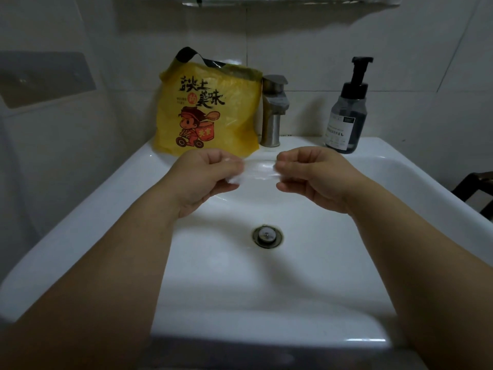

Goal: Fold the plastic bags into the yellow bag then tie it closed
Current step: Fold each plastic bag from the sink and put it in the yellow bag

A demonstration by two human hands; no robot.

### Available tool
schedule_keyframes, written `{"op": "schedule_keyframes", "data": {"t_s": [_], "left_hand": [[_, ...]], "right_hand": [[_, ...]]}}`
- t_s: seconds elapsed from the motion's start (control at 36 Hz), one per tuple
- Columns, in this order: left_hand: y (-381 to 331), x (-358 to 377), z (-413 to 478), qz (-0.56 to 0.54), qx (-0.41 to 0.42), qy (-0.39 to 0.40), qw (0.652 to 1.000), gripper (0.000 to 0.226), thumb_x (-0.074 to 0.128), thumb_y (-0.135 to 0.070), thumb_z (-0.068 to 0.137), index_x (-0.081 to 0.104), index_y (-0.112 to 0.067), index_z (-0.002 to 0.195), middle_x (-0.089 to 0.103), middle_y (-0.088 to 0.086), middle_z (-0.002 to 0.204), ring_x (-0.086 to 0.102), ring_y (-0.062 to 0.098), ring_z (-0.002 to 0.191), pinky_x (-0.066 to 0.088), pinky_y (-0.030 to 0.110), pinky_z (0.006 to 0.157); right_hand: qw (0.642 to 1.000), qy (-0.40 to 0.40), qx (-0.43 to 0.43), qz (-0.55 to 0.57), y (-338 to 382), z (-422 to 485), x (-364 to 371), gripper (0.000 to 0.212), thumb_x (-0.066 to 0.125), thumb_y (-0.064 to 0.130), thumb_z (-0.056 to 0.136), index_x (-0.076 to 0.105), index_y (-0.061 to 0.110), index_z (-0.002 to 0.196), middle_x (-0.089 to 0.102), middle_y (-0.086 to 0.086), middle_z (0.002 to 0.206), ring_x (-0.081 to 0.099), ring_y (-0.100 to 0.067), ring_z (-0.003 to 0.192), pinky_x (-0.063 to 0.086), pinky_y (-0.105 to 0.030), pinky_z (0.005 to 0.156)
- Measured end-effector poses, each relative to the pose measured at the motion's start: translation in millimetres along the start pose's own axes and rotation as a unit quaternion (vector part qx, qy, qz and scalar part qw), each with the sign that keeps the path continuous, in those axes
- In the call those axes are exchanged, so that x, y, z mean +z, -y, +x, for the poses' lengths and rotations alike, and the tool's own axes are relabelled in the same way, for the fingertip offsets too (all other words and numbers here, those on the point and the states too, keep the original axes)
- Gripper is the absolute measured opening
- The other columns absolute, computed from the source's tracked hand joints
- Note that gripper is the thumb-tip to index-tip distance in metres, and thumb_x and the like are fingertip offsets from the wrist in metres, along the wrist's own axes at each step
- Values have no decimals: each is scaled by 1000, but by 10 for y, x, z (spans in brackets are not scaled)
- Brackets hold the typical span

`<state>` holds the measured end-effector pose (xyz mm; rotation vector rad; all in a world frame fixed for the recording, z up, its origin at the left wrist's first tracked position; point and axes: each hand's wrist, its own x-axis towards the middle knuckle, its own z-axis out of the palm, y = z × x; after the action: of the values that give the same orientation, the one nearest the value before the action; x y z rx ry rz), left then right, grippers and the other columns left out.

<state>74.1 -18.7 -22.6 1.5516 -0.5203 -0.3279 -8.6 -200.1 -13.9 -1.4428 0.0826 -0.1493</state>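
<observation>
While pinched between left hand (pixel 205 178) and right hand (pixel 316 177), clear bag (pixel 260 170); "美味" yellow bag (pixel 236 113).

White tiles cover the walls (pixel 320 36), and the light is dim and greyish. A white sink (pixel 88 217) spreads beneath the left hand (pixel 202 180) and right hand (pixel 317 177), with its metal drain (pixel 267 236) below and nearer than both. Beyond the gap between them a steel tap (pixel 273 110) stands on the back ledge. A dark pump bottle (pixel 346 110) stands beyond the right hand. A grey plate (pixel 45 78) is fixed to the wall far left of the left hand. Something dark (pixel 474 190) shows at the edge, right of the right hand.
</observation>
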Motion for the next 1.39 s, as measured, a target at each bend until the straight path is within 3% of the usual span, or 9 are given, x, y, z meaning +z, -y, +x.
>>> {"op": "schedule_keyframes", "data": {"t_s": [0.11, 0.25, 0.36, 0.56, 0.72, 0.89, 1.11, 1.22, 1.39], "left_hand": [[-19, 12, -10, -26, 0, 29, 999, 14, 73, -19, 72, 67, -10, 81, 67, -2, 74, 65, 5, 69, 55, 16, 66], [46, 33, 11, 53, 18, 0, 998, 14, 74, -8, 79, 68, -1, 89, 67, 7, 84, 63, 13, 78, 57, 19, 71], [52, 29, 29, 52, 31, -21, 998, 17, 70, -14, 85, 69, 2, 90, 68, 12, 88, 64, 17, 80, 57, 20, 73], [37, 87, 32, 21, 48, -45, 998, 15, 62, -15, 92, 64, -11, 78, 66, 3, 80, 64, 14, 77, 56, 22, 69], [16, 126, 18, -3, 71, -49, 996, 23, 56, -3, 93, 51, -25, 94, 60, 5, 87, 62, 12, 70, 52, 20, 58], [11, 106, -7, 54, 78, -32, 995, 37, 44, 4, 95, 63, -18, 72, 60, 0, 87, 57, 13, 80, 51, 17, 58], [47, 42, -18, 156, 80, -35, 984, 8, 69, -16, 88, 71, -24, 90, 66, 0, 89, 59, 13, 77, 51, 23, 73], [69, 28, -28, 215, 91, -24, 972, 23, 77, -14, 80, 70, -23, 100, 63, -19, 95, 59, -5, 82, 45, 2, 68], [53, 13, -55, 279, 85, -30, 956, 24, 80, -14, 76, 70, -26, 93, 66, -12, 88, 59, 4, 75, 45, 7, 64]], "right_hand": [[999, 41, 16, 3, 5, -13, 23, 39, 71, 12, 68, 59, 6, 105, 60, -8, 93, 64, -9, 64, 58, -25, 68], [1000, 4, 2, -10, -28, -9, 67, 3, 60, 0, 88, 61, 3, 90, 59, -12, 87, 61, -15, 67, 57, -20, 62], [999, 7, 24, 41, -20, -8, 91, 13, 57, 10, 92, 62, 1, 85, 66, -10, 78, 65, -14, 66, 58, -21, 63], [994, -36, 35, 97, -6, -8, 123, 24, 56, 8, 94, 57, -11, 108, 64, -18, 96, 65, -17, 77, 56, -18, 61], [993, -68, 19, 91, -13, 2, 145, 4, 54, 0, 93, 56, 3, 93, 61, -14, 88, 63, -18, 70, 58, -21, 59], [993, -61, 10, 101, 22, 11, 145, 20, 44, -4, 96, 55, 11, 92, 55, -14, 89, 59, -19, 63, 56, -23, 52], [998, -15, 45, 49, 51, -37, 102, 17, 56, -5, 89, 59, -11, 105, 66, -17, 94, 68, -19, 72, 58, -22, 63], [997, -21, 37, -69, -13, -26, 94, 41, 60, -15, 82, 53, -11, 123, 59, -15, 105, 66, -21, 79, 58, -21, 66], [984, -36, 5, -172, -59, 15, 79, 38, 62, -8, 86, 54, -9, 123, 59, -20, 111, 67, -23, 76, 59, -25, 72]]}}
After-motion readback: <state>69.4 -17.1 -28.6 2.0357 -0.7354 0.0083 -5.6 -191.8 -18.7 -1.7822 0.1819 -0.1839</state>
